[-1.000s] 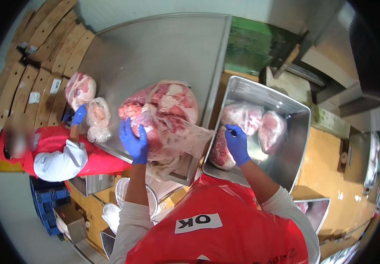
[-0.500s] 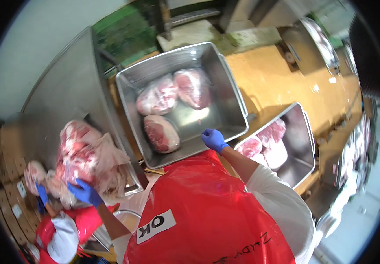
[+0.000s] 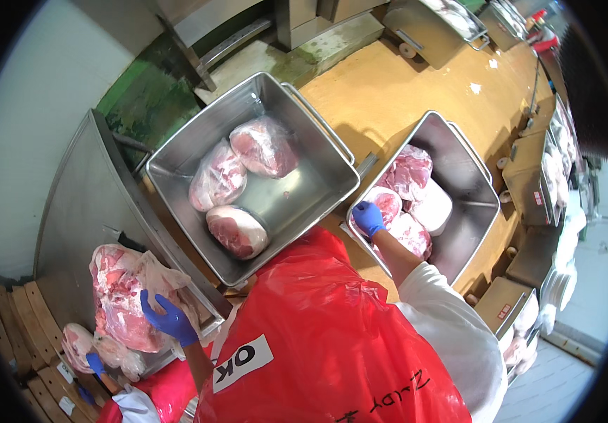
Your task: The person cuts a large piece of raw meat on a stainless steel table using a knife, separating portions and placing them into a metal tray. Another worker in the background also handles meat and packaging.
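A worker's gloved left hand [image 3: 170,321] clasps a bagged cut of meat [image 3: 124,299] at the steel worktop's [image 3: 78,218] near edge, while the right hand [image 3: 369,218], grip curled, presses wrapped meat [image 3: 387,204] in the right-hand bin [image 3: 469,211]; the middle bin [image 3: 304,190] holds three cuts.

My left hand [image 3: 169,319] rests on the bagged raw meat joint [image 3: 124,299] at the steel table's [image 3: 78,218] near edge. Right of it, the square steel tub [image 3: 304,151] holds three wrapped joints; the farther-right steel tub [image 3: 469,190] holds perhaps four, under my right hand [image 3: 369,217].
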{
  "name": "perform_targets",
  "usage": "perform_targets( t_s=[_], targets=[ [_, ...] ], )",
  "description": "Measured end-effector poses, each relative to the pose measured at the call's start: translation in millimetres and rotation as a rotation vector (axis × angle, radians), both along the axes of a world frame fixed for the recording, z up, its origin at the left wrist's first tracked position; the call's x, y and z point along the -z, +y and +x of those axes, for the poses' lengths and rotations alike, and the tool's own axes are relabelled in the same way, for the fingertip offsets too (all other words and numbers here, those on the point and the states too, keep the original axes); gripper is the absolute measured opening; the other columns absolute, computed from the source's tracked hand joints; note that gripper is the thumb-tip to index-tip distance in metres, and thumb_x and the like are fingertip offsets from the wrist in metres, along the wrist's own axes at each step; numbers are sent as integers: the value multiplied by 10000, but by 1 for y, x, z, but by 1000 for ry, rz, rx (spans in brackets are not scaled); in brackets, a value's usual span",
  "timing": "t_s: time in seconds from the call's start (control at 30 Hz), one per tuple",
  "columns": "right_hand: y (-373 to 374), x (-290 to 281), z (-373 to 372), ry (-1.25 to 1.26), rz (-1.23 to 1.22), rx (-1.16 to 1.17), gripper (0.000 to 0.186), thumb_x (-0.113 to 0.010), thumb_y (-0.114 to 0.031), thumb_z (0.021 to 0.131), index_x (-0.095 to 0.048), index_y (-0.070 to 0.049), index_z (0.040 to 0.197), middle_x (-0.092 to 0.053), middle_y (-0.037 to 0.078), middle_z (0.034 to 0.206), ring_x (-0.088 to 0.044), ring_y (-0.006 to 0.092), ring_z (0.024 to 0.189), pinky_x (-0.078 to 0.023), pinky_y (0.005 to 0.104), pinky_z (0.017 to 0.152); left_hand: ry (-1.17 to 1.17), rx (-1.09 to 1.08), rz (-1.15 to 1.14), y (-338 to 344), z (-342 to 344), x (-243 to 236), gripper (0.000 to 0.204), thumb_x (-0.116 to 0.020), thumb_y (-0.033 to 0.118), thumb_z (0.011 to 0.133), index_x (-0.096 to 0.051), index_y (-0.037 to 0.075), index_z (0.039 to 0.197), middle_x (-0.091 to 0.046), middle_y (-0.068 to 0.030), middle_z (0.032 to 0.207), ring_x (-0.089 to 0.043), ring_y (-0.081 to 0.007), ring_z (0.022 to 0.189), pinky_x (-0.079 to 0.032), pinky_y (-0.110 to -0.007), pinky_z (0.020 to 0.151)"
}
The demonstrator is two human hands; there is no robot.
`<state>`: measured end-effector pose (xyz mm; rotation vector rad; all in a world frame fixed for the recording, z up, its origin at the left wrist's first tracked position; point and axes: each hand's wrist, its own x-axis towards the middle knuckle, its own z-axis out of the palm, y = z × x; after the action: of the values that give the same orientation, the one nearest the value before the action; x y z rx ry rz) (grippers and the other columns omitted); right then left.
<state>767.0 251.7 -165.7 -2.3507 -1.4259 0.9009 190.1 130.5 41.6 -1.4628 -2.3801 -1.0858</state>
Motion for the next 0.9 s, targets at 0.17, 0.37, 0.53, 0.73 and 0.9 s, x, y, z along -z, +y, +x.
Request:
perform_targets(
  t_s=[0.17, 0.37, 0.53, 0.73, 0.9],
  targets=[
    [-103, 8, 41, 0, -145, 135, 397, -641, -382, 931, -789, -30, 1039, -754, 270, 1037, -736, 456, 1008, -578, 495, 933, -326, 117, -2, 12, 8, 32, 315, -615, 188, 1079, -661, -54, 1276, -712, -181, 1250, -676, -314, 1140, -514, -412, 1038],
    [-247, 29, 93, -228, -276, -94, 288, -620, -244, 933, -813, -32, 967, -776, 245, 1023, -768, 409, 960, -608, 494, 854, -383, 405, -173, -3, 40, 63, 240, -653, 164, 1048, -728, -12, 1192, -761, -129, 1043, -712, -228, 952, -559, -367, 887],
    [-305, 44, 152, -520, -364, -575, 232, -625, -170, 907, -820, -55, 959, -791, 224, 993, -788, 367, 901, -635, 484, 819, -575, 400, -323, -41, 68, 70, 210, -662, 168, 1028, -746, 30, 1163, -778, -145, 1026, -744, -242, 928, -575, -392, 852],
    [-313, 62, 197, -461, -424, -616, 222, -597, -213, 971, -816, -177, 964, -788, 82, 922, -752, 260, 831, -573, 438, 727, -370, 511, -352, -54, 101, 73, 225, -676, 287, 996, -734, 129, 1145, -751, -195, 1001, -721, -439, 909, -587, -516, 803],
    [-255, 59, 226, -30, -326, -271, 196, -592, -183, 970, -764, -133, 892, -744, 66, 849, -691, 237, 732, -531, 417, 642, -297, 314, -482, -96, 121, 74, 294, -664, 319, 976, -692, 90, 1157, -744, -184, 980, -713, -403, 893, -560, -513, 783]
  ],
)
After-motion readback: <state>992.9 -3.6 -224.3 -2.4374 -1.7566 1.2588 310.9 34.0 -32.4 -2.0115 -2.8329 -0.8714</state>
